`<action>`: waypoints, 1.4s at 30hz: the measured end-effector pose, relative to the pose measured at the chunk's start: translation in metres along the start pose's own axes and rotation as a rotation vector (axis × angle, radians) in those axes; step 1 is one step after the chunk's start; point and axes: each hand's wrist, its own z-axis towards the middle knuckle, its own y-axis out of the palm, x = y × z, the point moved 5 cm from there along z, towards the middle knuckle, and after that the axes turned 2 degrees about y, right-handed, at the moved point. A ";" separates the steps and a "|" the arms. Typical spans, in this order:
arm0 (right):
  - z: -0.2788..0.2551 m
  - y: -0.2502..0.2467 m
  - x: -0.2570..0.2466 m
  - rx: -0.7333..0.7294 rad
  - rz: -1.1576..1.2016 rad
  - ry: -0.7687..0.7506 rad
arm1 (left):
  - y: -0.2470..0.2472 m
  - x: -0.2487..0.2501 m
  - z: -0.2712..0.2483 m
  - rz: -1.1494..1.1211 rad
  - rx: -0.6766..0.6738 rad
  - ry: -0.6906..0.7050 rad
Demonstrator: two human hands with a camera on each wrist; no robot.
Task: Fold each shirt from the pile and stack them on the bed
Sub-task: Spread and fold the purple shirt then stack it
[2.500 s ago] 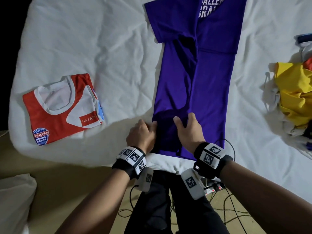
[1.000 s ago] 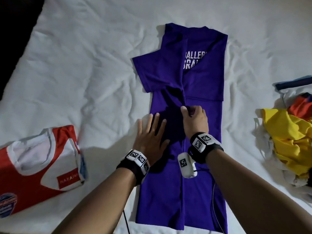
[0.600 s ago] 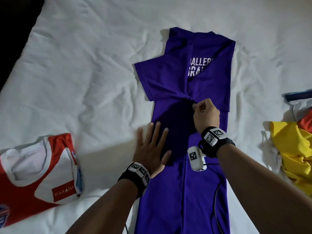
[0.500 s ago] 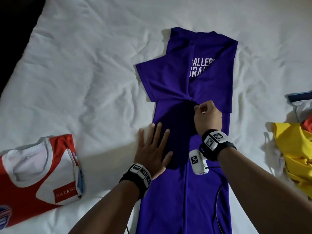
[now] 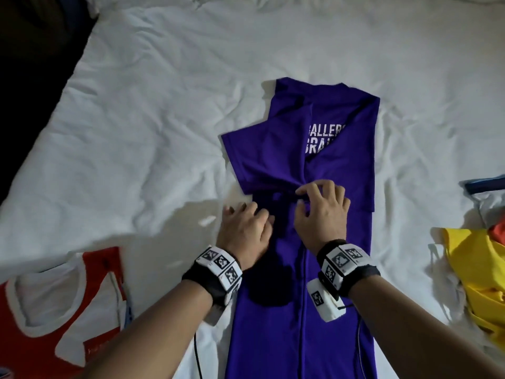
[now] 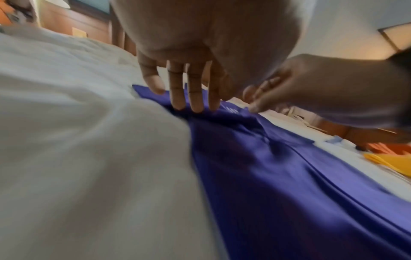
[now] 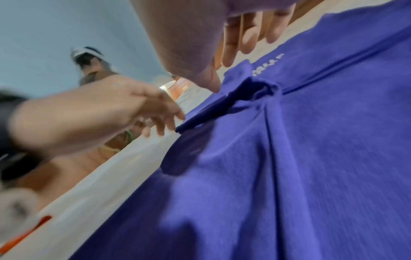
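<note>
A purple shirt [image 5: 341, 160] with white lettering lies lengthwise on the white bed [image 5: 136, 119], its right side folded in and its left sleeve [image 5: 262, 157] sticking out. My left hand [image 5: 246, 222] sits at the shirt's left edge just below that sleeve, its straight fingertips [image 6: 195, 105] touching the cloth. My right hand [image 5: 319, 206] hovers over the bunched fabric at the sleeve's inner corner [image 7: 262, 86]. Its fingers are spread and loose, and its thumb tip [image 7: 213, 88] touches the crease. Neither hand grips anything.
A folded red and white shirt [image 5: 62, 302] lies at the near left. The pile, with a yellow shirt [image 5: 481, 269] on top, lies at the right edge. The bed's left edge drops into a dark area [image 5: 32, 50].
My right hand has let go of the fabric it was pinching and spread its fingers. My left hand has slid up to the sleeve's lower edge.
</note>
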 end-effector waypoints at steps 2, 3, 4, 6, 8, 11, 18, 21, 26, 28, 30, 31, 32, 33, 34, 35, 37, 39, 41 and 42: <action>0.005 0.002 -0.013 0.004 -0.031 -0.142 | -0.013 -0.020 0.038 -0.015 0.061 -0.068; 0.008 0.006 -0.021 -0.007 -0.050 -0.224 | -0.019 -0.032 0.056 -0.020 0.073 -0.104; 0.010 0.011 -0.029 -0.029 -0.072 -0.301 | -0.023 -0.043 0.073 -0.026 0.071 -0.141; 0.016 0.024 -0.042 -0.104 -0.130 -0.403 | -0.025 -0.064 0.104 -0.005 -0.004 -0.207; 0.022 0.037 -0.052 -0.188 -0.184 -0.427 | -0.018 -0.081 0.127 0.076 -0.135 -0.245; 0.034 0.051 -0.056 -0.238 -0.241 -0.372 | -0.002 -0.095 0.146 0.170 -0.305 -0.241; 0.044 0.046 -0.043 -0.147 -0.099 -0.292 | 0.000 -0.092 0.164 0.214 -0.255 -0.259; 0.048 0.020 -0.028 -0.116 0.100 -0.067 | -0.013 -0.084 0.168 0.091 -0.203 -0.322; 0.046 -0.016 0.008 -0.046 0.482 0.290 | -0.036 -0.062 0.162 -0.389 -0.082 -0.489; 0.042 -0.024 0.018 0.008 0.602 0.398 | -0.032 -0.053 0.150 -0.596 -0.084 -0.570; 0.037 -0.030 0.027 0.042 0.724 0.527 | -0.022 -0.044 0.130 -0.804 -0.106 -0.710; 0.034 -0.031 0.032 0.050 0.799 0.617 | -0.014 -0.039 0.120 -0.928 -0.104 -0.796; 0.031 -0.030 0.037 0.048 0.857 0.708 | -0.006 -0.033 0.110 -1.041 -0.104 -0.870; 0.029 -0.028 0.042 0.038 0.891 0.785 | 0.000 -0.027 0.101 -1.131 -0.103 -0.935; 0.026 -0.026 0.048 0.020 0.890 0.836 | 0.008 -0.023 0.092 -1.169 -0.104 -0.992; 0.024 -0.024 0.053 0.005 0.878 0.870 | 0.016 -0.020 0.083 -1.194 -0.108 -1.031; 0.019 -0.017 0.064 -0.025 0.786 0.874 | 0.026 -0.020 0.067 -1.201 -0.086 -1.095; 0.015 -0.011 0.071 -0.060 0.665 0.831 | 0.031 -0.025 0.054 -1.172 -0.047 -1.134; 0.011 -0.007 0.073 -0.086 0.622 0.790 | 0.030 -0.027 0.046 -1.164 -0.031 -1.132; 0.009 -0.006 0.074 -0.096 0.613 0.775 | 0.028 -0.026 0.045 -1.155 -0.026 -1.127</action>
